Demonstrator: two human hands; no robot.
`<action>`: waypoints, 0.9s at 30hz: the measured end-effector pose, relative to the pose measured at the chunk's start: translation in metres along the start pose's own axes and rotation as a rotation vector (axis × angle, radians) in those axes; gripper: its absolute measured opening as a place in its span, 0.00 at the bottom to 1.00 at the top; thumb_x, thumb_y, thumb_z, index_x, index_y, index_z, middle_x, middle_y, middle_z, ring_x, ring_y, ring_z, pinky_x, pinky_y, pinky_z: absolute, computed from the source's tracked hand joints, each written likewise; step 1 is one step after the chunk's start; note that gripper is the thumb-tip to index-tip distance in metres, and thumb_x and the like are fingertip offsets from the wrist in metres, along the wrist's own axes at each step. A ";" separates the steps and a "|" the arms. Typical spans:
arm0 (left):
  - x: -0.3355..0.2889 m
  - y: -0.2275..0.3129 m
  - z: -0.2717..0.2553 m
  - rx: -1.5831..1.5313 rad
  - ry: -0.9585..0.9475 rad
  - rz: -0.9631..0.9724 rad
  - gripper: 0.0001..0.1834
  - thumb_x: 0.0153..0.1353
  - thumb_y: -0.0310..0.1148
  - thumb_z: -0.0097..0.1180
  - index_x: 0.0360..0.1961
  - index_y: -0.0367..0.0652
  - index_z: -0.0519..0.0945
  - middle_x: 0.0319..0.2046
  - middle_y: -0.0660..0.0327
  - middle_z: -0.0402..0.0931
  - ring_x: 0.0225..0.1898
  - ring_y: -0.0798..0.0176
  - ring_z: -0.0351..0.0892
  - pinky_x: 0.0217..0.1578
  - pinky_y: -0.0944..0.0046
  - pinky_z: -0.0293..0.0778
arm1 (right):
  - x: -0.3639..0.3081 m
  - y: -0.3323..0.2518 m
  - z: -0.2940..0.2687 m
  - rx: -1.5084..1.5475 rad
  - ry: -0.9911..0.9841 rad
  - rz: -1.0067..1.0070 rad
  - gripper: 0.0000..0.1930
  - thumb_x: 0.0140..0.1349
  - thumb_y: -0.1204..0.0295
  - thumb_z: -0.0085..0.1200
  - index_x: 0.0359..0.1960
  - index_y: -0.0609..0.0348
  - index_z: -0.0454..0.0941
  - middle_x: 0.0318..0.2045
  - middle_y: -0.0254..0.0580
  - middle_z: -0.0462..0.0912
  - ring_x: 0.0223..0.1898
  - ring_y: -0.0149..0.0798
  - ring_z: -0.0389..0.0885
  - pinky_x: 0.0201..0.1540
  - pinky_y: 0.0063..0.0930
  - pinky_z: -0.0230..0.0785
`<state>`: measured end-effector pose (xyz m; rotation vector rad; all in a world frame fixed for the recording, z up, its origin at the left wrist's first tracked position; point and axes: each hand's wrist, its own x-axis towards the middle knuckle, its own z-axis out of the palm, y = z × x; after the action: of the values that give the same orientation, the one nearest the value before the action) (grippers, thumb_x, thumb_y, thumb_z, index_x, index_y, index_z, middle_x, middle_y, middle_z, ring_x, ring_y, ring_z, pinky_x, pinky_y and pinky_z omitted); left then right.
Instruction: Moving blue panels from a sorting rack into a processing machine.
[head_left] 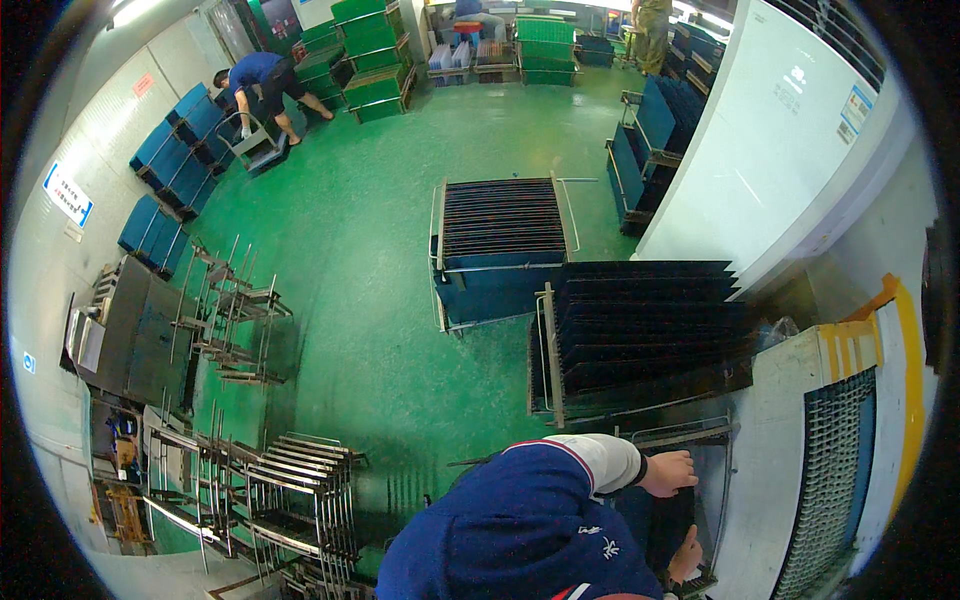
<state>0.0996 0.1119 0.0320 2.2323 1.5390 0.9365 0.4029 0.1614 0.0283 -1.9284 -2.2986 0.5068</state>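
Observation:
At the lower right, both hands are at a dark flat panel (668, 528) in front of my blue shirt. My left hand (668, 474), below a white sleeve and a dark wristband, is closed over the panel's upper edge. Nearer the lower edge, my right hand (686, 556) grips the panel's side; its fingers are partly hidden. Around the hands stands a metal rack (728, 450), whose lower part my body covers.
Beyond my hands stand a rack of dark panels (650, 335) and a blue-sided rack (500, 290). To the right is a machine with a mesh belt (838, 470). Metal frames (300, 500) stand at left. A person (265, 85) bends over a cart (258, 148) far left.

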 end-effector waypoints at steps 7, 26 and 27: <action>-0.001 0.002 -0.006 0.002 -0.026 -0.009 0.19 0.50 0.36 0.68 0.44 0.43 0.81 0.40 0.56 0.80 0.50 0.52 0.76 0.55 0.53 0.67 | 0.002 0.006 0.004 0.039 0.024 -0.042 0.42 0.71 0.38 0.42 0.24 0.75 0.78 0.21 0.64 0.74 0.24 0.61 0.70 0.32 0.55 0.58; 0.002 0.002 -0.004 -0.014 -0.039 -0.013 0.19 0.51 0.35 0.68 0.45 0.42 0.80 0.41 0.55 0.80 0.50 0.52 0.76 0.56 0.53 0.66 | 0.000 0.006 0.006 0.052 0.066 -0.032 0.42 0.70 0.38 0.43 0.23 0.75 0.77 0.19 0.63 0.73 0.21 0.57 0.66 0.30 0.52 0.57; 0.003 0.001 -0.001 -0.005 -0.044 -0.012 0.21 0.51 0.36 0.68 0.46 0.43 0.80 0.40 0.56 0.80 0.50 0.52 0.76 0.56 0.53 0.66 | 0.001 0.006 0.005 0.054 0.065 -0.045 0.42 0.70 0.38 0.43 0.23 0.75 0.77 0.19 0.63 0.73 0.22 0.57 0.67 0.30 0.52 0.57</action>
<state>0.0999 0.1141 0.0345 2.2230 1.5269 0.8811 0.4064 0.1617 0.0215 -1.8369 -2.2583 0.4896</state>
